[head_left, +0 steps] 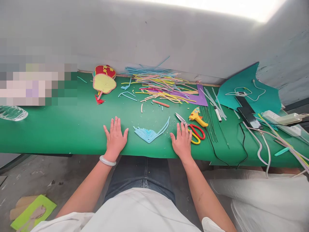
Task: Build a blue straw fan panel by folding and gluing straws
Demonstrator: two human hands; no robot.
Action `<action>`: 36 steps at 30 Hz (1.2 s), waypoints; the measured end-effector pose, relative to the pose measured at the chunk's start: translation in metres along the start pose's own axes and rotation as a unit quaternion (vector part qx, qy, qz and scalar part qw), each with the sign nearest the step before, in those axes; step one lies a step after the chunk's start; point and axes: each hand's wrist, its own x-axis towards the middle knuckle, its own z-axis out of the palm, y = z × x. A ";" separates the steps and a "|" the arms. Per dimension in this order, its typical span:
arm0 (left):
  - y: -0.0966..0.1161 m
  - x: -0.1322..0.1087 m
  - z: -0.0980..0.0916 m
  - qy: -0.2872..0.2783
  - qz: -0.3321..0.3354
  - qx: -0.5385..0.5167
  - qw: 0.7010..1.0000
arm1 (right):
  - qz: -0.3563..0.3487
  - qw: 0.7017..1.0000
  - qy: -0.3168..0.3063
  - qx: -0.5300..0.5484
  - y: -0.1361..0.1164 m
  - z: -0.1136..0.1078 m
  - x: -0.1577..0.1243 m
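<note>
My left hand (115,137) lies flat on the green table (60,125), fingers spread, holding nothing; a pale bangle circles its wrist. My right hand (182,141) also rests flat and open near the table's front edge. Between them lies a light blue fan-shaped piece of bent strips (149,132). Just right of my right hand are scissors with red and yellow handles (193,130) and a yellow glue gun (197,116).
A heap of coloured strips (159,85) lies at the back, partly on a purple sheet (201,98). A red and yellow fan ornament (103,80) sits back left. At right are a teal sheet (248,87), a phone (247,112), a power strip (282,124) and cables. A clear bottle (13,113) lies far left.
</note>
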 end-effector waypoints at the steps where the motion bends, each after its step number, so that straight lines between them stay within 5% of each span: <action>1: 0.000 0.000 0.000 -0.001 -0.001 0.000 1.000 | -0.001 1.000 0.002 -0.002 0.000 0.000 0.000; 36: 0.000 -0.002 -0.001 0.020 0.008 -0.012 1.000 | -0.012 1.000 0.001 -0.002 0.002 0.004 -0.005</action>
